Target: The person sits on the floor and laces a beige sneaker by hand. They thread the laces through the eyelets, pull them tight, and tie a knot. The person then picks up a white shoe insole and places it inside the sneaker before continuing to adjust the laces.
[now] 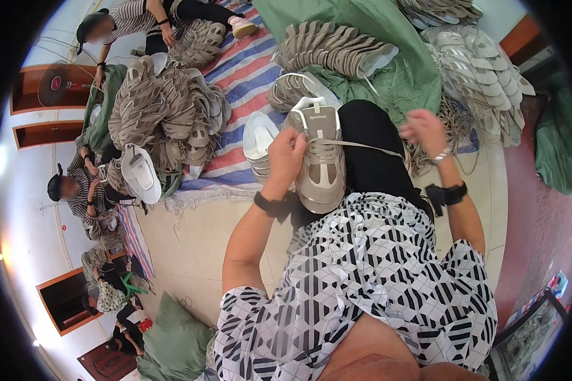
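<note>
I see the left grip (pixel 287 154) clenched beside the shoe (pixel 322 176), whose lace (pixel 370 147) stretches toward the right grip (pixel 425 131), whose state I cannot tell.

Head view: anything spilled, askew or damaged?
One thing: a loose tangle of thin beige laces at right, strands trailing onto the glossy cream floor tiles. It looks untidy against the beige-brown shoe uppers fanned in an overlapping row at top. No damage shows on the beige-brown mesh shoe at centre.
</note>
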`<action>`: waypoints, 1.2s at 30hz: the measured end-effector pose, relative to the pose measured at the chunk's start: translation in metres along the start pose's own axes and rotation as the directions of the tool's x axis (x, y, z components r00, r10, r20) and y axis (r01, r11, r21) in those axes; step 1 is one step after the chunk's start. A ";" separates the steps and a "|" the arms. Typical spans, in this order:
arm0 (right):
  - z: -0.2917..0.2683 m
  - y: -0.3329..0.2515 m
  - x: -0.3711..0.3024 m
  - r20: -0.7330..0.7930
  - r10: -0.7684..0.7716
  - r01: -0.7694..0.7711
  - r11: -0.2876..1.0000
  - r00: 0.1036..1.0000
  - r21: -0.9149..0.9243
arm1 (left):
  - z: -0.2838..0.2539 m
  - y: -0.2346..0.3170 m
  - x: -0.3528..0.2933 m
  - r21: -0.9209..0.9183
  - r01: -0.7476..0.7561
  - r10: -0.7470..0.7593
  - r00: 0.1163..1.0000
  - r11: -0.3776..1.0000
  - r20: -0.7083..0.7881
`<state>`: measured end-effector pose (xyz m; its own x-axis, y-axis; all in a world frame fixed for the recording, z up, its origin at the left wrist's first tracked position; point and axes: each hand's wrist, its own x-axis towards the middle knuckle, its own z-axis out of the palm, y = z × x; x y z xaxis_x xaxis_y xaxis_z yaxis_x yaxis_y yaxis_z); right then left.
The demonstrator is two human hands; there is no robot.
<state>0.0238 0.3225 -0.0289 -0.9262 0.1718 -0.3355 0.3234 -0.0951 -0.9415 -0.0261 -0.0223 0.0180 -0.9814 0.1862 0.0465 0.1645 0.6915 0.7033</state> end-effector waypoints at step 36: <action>0.131 -0.068 0.037 0.943 -0.137 0.953 0.008 0.302 -0.304 | -0.052 0.011 0.057 0.230 -0.805 0.542 0.550 0.547 0.636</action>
<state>-0.0578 0.2064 0.0273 -0.5067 -0.8602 0.0578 -0.8210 0.4610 -0.3368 -0.0849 -0.0406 0.0652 -0.3876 0.9208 -0.0440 0.9027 0.3888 0.1842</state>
